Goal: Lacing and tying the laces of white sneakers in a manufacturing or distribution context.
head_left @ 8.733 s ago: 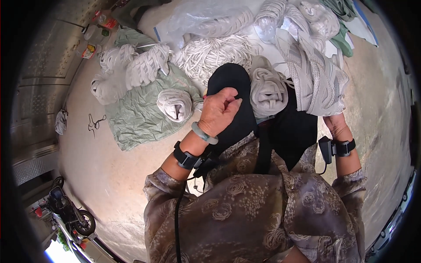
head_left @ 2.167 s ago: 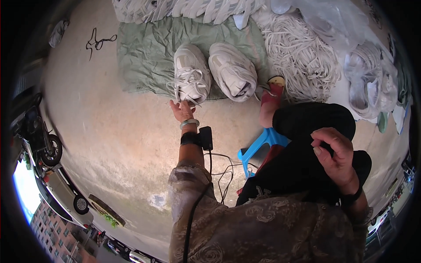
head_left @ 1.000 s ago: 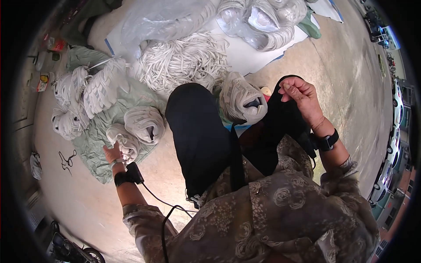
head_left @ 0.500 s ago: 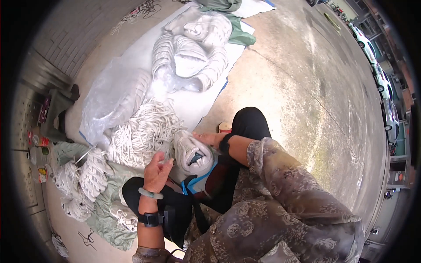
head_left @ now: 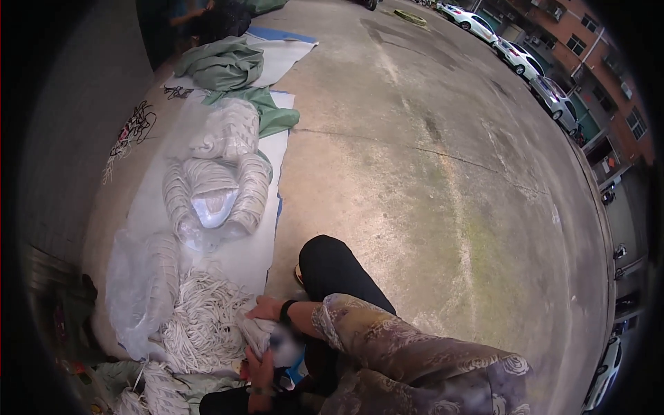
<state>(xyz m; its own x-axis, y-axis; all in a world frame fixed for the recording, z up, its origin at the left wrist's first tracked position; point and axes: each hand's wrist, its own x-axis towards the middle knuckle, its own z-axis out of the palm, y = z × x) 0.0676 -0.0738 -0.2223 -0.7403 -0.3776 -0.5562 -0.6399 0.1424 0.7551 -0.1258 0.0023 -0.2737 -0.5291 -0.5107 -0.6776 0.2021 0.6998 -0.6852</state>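
Note:
In front of my knees is a white roll of cord point(head_left: 256, 333), partly blurred, with a blue-edged dark item beside it. My right hand point(head_left: 266, 308) grips the roll's far edge, palm down and fingers bent over it. My left hand point(head_left: 261, 370) presses against the near-left side, with thumb and fingers closed on its edge; the fingertips are partly hidden. Just left of the roll lies a loose heap of white cord point(head_left: 204, 321).
Beyond the heap, wrapped white cord coils point(head_left: 216, 181) lie on a pale sheet point(head_left: 252, 257). Clear plastic point(head_left: 131, 290) covers another coil at left. Green cloth point(head_left: 221, 63) lies farther off, with dark tangled cord point(head_left: 138, 124) nearby. Parked cars point(head_left: 519, 59) line the pavement's far right.
My view has tilted up and to the right, so the scene sits lower. My left hand, formerly raised apart from the roll with fingers spread, now touches it. My right hand stays on its far edge.

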